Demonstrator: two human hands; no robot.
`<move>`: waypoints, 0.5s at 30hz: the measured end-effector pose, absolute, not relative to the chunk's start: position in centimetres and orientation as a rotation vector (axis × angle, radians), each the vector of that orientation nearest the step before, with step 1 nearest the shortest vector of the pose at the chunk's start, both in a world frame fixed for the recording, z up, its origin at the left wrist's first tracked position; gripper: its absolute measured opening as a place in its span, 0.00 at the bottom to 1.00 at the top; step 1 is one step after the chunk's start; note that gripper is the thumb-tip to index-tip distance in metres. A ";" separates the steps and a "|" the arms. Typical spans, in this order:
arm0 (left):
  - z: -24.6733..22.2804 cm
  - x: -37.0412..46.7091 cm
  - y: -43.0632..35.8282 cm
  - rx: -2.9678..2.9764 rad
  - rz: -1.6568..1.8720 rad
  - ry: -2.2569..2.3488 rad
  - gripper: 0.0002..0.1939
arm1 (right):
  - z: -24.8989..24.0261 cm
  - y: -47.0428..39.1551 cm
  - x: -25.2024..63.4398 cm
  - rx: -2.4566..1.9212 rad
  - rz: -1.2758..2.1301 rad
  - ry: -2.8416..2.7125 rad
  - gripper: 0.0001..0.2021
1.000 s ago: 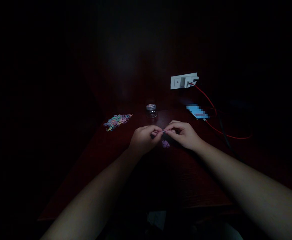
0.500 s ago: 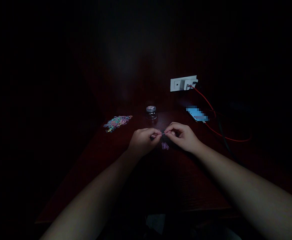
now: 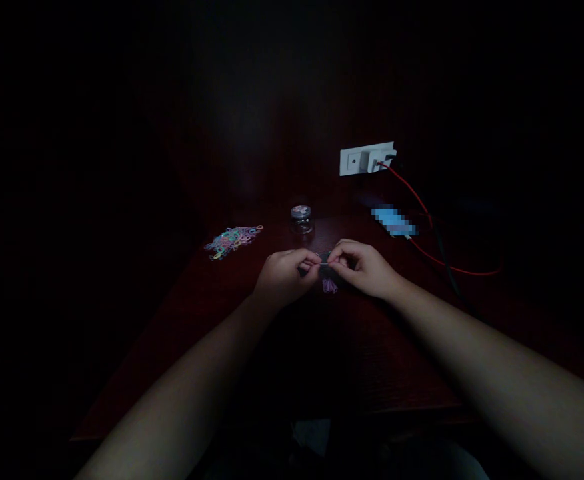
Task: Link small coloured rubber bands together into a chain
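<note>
My left hand (image 3: 288, 275) and my right hand (image 3: 361, 265) face each other above the dark red table (image 3: 292, 360). Both pinch a thin, pale band (image 3: 324, 264) stretched between the fingertips; its exact shape is too small to tell. Just below the fingertips lies a small bunch of purple bands (image 3: 329, 286). A loose pile of pastel-coloured bands (image 3: 233, 241) is spread to the left, beyond my left hand. Behind the hands stands a small clear round jar (image 3: 301, 220) with a lid on top.
At the back right a phone (image 3: 393, 221) lies with a red cable (image 3: 465, 270) running from it. A white wall socket (image 3: 355, 161) holds a charger with the red cable in it. A dark cable hangs beside it.
The view has tilted slightly, so everything sits a little higher. The fingertips are slightly farther apart, with more of the thin band showing between them.
</note>
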State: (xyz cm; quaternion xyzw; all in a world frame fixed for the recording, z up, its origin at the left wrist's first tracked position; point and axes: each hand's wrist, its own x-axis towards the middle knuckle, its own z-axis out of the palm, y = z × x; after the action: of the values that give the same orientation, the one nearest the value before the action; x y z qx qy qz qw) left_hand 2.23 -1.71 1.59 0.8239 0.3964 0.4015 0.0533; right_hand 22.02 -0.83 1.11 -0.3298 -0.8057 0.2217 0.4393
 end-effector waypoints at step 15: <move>1.1 2.1 -1.3 2.475 0.824 1.178 0.04 | 0.7 -0.2 22.5 -0.941 0.498 -2.234 0.04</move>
State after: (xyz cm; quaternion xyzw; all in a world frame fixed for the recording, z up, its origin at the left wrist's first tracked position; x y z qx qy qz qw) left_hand 2.13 -1.33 1.07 0.8562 0.4076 0.2852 0.1393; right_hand 22.51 -0.23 0.74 -0.3594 -0.8529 0.1900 0.3275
